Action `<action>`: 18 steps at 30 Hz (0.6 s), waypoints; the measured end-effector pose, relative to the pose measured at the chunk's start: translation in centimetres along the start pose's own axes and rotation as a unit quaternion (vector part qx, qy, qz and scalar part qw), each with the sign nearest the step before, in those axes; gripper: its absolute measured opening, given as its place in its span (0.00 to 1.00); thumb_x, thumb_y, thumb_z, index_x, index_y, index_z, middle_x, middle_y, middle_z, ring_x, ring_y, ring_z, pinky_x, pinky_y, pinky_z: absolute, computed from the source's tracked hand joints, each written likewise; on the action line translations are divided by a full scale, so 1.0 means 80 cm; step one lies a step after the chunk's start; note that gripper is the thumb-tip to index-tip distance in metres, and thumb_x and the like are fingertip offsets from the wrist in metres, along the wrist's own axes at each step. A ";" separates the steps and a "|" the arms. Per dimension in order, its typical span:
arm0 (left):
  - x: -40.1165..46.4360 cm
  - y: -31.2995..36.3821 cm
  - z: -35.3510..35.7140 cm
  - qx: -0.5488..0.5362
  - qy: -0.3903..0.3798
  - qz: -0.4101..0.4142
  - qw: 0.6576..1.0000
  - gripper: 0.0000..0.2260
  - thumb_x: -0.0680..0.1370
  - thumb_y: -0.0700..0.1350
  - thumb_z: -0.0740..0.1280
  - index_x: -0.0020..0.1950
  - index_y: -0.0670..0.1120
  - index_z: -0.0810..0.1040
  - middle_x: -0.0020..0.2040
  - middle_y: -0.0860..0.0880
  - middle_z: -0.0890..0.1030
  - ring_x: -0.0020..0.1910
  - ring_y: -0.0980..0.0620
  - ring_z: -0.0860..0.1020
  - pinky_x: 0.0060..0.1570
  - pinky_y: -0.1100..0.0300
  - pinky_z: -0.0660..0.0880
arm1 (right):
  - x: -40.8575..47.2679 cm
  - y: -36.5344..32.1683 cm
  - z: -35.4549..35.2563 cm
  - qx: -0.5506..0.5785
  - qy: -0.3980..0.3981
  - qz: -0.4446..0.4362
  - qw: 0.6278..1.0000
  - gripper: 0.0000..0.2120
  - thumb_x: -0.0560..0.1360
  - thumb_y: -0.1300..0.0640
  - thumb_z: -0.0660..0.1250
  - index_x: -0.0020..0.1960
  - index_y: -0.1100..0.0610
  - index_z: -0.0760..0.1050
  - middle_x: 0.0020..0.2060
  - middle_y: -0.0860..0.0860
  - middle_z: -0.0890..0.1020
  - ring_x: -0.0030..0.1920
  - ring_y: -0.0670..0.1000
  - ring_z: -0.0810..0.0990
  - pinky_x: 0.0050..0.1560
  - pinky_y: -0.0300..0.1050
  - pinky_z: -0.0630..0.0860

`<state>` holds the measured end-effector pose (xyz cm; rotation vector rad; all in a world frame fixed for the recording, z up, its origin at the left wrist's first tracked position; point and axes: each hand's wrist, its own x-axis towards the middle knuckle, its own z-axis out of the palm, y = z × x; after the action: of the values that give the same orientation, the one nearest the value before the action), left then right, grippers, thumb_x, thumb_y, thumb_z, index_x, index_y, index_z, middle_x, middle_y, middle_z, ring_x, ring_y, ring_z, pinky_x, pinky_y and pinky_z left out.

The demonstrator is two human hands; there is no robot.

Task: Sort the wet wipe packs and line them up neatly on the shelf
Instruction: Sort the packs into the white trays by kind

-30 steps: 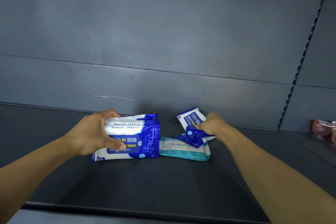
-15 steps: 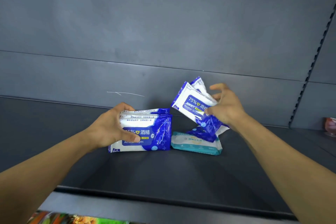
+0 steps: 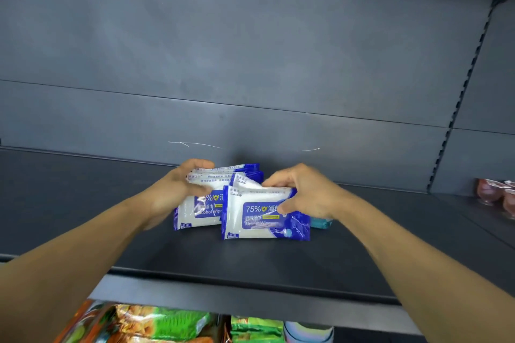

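On the dark shelf [image 3: 139, 203], the left hand [image 3: 178, 192] grips a standing stack [image 3: 200, 209] of blue-white wipe packs; the right hand [image 3: 306, 198] pinches another pack [image 3: 262, 220] upright just before it, overlapping, a teal pack [image 3: 320, 222] behind.

Dark shelf [image 3: 83, 203] lies bare left of the blue wipe packs [image 3: 259, 214]; a teal pack [image 3: 322, 222] and red packets [image 3: 496, 193] obstruct the right side.

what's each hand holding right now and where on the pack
Left hand grips the standing blue packs at their top left end; right hand pinches the front blue pack by its upper right corner.
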<state>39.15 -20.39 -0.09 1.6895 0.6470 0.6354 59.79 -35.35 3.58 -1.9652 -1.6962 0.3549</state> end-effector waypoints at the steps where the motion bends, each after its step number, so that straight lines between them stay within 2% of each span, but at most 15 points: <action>1: -0.002 0.001 0.002 -0.025 0.005 0.004 1.000 0.15 0.76 0.42 0.68 0.62 0.51 0.73 0.54 0.42 0.82 0.48 0.44 0.82 0.57 0.43 0.75 | 0.003 -0.004 0.005 -0.025 0.007 -0.002 1.000 0.22 0.67 0.68 0.73 0.57 0.49 0.80 0.49 0.44 0.84 0.50 0.45 0.82 0.54 0.46 0.79; 2: -0.004 0.001 0.003 -0.039 0.007 0.010 0.999 0.17 0.74 0.51 0.70 0.62 0.52 0.73 0.54 0.43 0.83 0.48 0.46 0.82 0.57 0.44 0.76 | 0.004 -0.008 0.010 -0.045 0.018 -0.002 0.999 0.23 0.68 0.67 0.73 0.58 0.48 0.80 0.51 0.44 0.83 0.51 0.46 0.81 0.54 0.46 0.78; 3: -0.007 0.001 0.004 -0.039 0.003 0.020 0.999 0.27 0.67 0.61 0.73 0.62 0.53 0.73 0.54 0.45 0.83 0.49 0.47 0.82 0.56 0.45 0.76 | 0.006 -0.012 0.016 -0.056 0.034 0.000 0.998 0.22 0.68 0.65 0.74 0.59 0.47 0.80 0.52 0.45 0.83 0.51 0.46 0.80 0.54 0.45 0.77; 4: -0.009 0.000 0.005 -0.026 -0.004 0.030 0.999 0.36 0.58 0.68 0.74 0.62 0.55 0.74 0.53 0.48 0.83 0.50 0.49 0.82 0.55 0.48 0.77 | 0.006 -0.014 0.023 -0.062 0.057 0.002 0.996 0.22 0.68 0.64 0.74 0.59 0.48 0.79 0.53 0.46 0.82 0.52 0.47 0.79 0.54 0.44 0.76; 5: -0.010 -0.001 0.007 -0.012 -0.009 0.041 0.999 0.41 0.52 0.70 0.75 0.62 0.56 0.73 0.53 0.51 0.83 0.51 0.50 0.83 0.53 0.51 0.77 | 0.007 -0.016 0.029 -0.065 0.084 0.002 0.994 0.22 0.67 0.62 0.74 0.60 0.49 0.78 0.54 0.47 0.80 0.53 0.48 0.78 0.53 0.43 0.75; 6: -0.011 -0.003 0.009 -0.002 -0.012 0.052 0.999 0.44 0.49 0.70 0.77 0.61 0.57 0.73 0.53 0.53 0.83 0.51 0.50 0.83 0.52 0.55 0.78 | 0.008 -0.017 0.035 -0.064 0.112 0.002 0.992 0.23 0.67 0.61 0.75 0.60 0.50 0.76 0.54 0.48 0.79 0.53 0.48 0.77 0.51 0.41 0.73; 8: -0.011 -0.004 0.012 0.016 -0.017 0.059 0.998 0.45 0.48 0.62 0.81 0.62 0.56 0.72 0.51 0.53 0.84 0.49 0.50 0.83 0.46 0.60 0.79 | 0.010 -0.018 0.048 -0.044 0.154 0.006 0.987 0.25 0.66 0.59 0.76 0.60 0.52 0.71 0.54 0.49 0.74 0.53 0.48 0.74 0.50 0.39 0.70; 11: -0.009 -0.003 0.022 0.071 -0.003 0.067 0.995 0.34 0.59 0.40 0.81 0.61 0.53 0.72 0.49 0.49 0.84 0.43 0.50 0.84 0.37 0.64 0.79 | 0.011 -0.016 0.058 -0.012 0.176 0.006 0.984 0.27 0.65 0.56 0.78 0.57 0.52 0.67 0.56 0.49 0.71 0.56 0.48 0.73 0.54 0.42 0.72; 13: -0.008 -0.003 0.028 0.095 0.014 0.073 0.993 0.31 0.62 0.33 0.79 0.59 0.52 0.73 0.48 0.47 0.84 0.41 0.48 0.84 0.35 0.61 0.80 | 0.010 -0.010 0.052 0.003 0.161 0.004 0.987 0.26 0.64 0.53 0.78 0.57 0.52 0.69 0.57 0.48 0.71 0.56 0.46 0.73 0.53 0.39 0.71; 15: -0.007 -0.004 0.029 0.095 0.022 0.073 0.993 0.29 0.62 0.33 0.79 0.57 0.51 0.73 0.46 0.46 0.84 0.40 0.48 0.84 0.33 0.60 0.80 | 0.009 0.003 0.034 0.057 0.170 0.026 0.983 0.22 0.66 0.49 0.76 0.56 0.54 0.73 0.55 0.48 0.75 0.54 0.46 0.75 0.52 0.38 0.71; 16: -0.008 -0.004 0.029 0.091 0.022 0.072 0.993 0.30 0.61 0.35 0.80 0.57 0.52 0.73 0.45 0.46 0.84 0.40 0.47 0.84 0.32 0.60 0.80 | 0.011 0.014 0.021 0.082 0.199 0.048 0.975 0.19 0.69 0.49 0.74 0.55 0.56 0.75 0.54 0.50 0.77 0.53 0.48 0.77 0.53 0.41 0.72; 18: -0.009 -0.003 0.027 0.086 0.013 0.068 0.994 0.34 0.54 0.45 0.83 0.57 0.53 0.73 0.44 0.48 0.85 0.40 0.47 0.84 0.31 0.60 0.80 | 0.018 0.046 -0.005 0.054 0.268 0.122 0.954 0.14 0.75 0.50 0.67 0.52 0.61 0.77 0.50 0.56 0.80 0.53 0.55 0.79 0.53 0.46 0.73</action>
<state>40.16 -22.34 -0.77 1.9005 0.6229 0.7144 63.35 -34.37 2.15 -1.9623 -1.0751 -0.0096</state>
